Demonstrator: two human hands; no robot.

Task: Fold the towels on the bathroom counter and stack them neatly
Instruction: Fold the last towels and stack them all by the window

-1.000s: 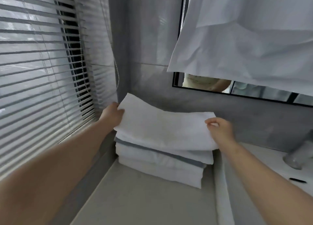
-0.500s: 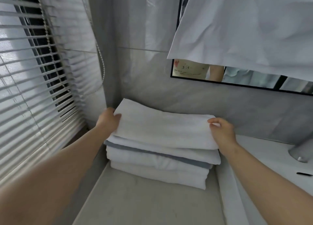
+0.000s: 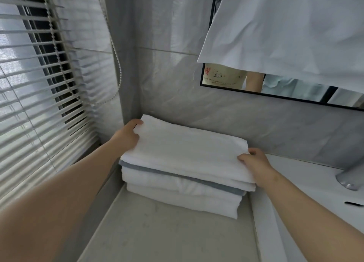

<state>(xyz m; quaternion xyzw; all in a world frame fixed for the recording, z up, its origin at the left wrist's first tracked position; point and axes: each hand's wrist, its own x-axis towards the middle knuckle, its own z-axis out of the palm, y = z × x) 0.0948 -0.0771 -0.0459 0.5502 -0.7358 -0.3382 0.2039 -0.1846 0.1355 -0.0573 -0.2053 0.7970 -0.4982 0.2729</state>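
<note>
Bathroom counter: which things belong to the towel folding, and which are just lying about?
Job: top towel, held by left hand and right hand; towel stack under it; counter.
Lying about: blinds, mirror, hanging white cloth, faucet.

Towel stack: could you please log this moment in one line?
top towel on stack; left hand grips far-left corner; right hand grips right edge

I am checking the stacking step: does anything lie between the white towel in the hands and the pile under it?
Nothing visible does. The left hand and the right hand grip the ends of the top towel, which lies directly on the stack of folded towels; no other object shows between them.
</note>
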